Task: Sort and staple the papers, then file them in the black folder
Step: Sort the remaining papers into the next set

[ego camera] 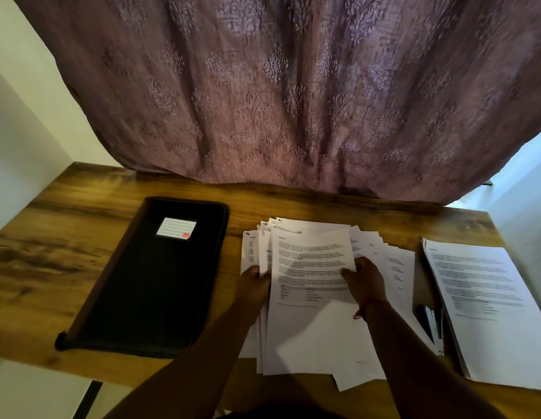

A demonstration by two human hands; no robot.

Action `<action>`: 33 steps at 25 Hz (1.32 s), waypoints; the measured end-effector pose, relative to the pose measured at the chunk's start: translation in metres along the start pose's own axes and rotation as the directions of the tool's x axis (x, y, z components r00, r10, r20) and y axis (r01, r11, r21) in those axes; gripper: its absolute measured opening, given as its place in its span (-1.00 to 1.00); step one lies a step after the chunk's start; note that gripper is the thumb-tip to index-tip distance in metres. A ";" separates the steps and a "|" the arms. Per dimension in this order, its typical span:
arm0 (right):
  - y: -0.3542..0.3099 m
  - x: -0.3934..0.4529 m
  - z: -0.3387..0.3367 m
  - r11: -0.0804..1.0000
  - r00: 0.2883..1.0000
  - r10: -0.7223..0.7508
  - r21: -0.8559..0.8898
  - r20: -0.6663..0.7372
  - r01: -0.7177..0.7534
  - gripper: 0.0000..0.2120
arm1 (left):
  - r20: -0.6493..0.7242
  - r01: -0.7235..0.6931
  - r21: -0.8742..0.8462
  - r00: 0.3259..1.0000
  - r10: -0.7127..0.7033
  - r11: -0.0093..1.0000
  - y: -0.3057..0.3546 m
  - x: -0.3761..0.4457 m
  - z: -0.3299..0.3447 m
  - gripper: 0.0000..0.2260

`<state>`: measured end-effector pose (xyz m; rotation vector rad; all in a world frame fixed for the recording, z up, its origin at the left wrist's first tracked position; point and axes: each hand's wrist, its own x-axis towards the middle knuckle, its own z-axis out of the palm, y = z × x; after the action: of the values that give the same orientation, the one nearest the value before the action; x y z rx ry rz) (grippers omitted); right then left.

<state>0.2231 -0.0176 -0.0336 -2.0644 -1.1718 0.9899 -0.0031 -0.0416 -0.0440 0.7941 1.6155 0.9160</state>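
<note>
Sorting under way; judged early in the task. Loose papers (308, 328) fanned in an untidy heap at the middle of the desk (51, 258), edges out of line, some sheets hanging past the near edge. Top sheet (311, 264) of printed text held at both sides: left hand (252, 285) curled round its left edge with fingers tucked under, right hand (364, 281) pinching its right edge, thumb on top. Whether raised clear of the heap or merely lying on it: cannot tell.

Second stack (487, 303) squared up at the right of the desk, apart from the heap; judged to be sheets already sorted. Staple in it: none visible, corners too small to tell. Stapler (431, 326) lying between heap and stack, partly under paper, untouched by either hand.

Black folder (148, 276) flat at the left of the desk, just beside the heap, closed, white label (176, 228) on the cover. Contents hidden; no paper showing at its edges. Filing judged not begun.

Outstanding: remainder of sorting, stapling, filing.
</note>
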 end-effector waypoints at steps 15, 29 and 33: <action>-0.022 -0.012 -0.001 0.868 0.912 -0.370 -0.416 -0.178 0.271 -0.64 | 0.253 -0.398 0.422 0.915 0.316 0.815 0.039 -0.038 0.061 -0.31; -0.037 -0.013 0.011 0.971 0.992 -0.003 -0.238 0.124 0.032 -0.90 | 0.026 -0.230 0.386 0.971 0.239 0.893 0.025 -0.017 0.037 -0.82; -0.026 -0.010 0.017 0.990 0.990 0.004 -0.140 0.143 0.016 -0.89 | -0.156 -0.141 0.450 0.960 0.233 0.882 0.017 -0.003 0.007 -0.83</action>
<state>0.1938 -0.0127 -0.0202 -2.1259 -1.3556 1.0951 0.0054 -0.0345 -0.0292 1.2178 1.9899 0.7978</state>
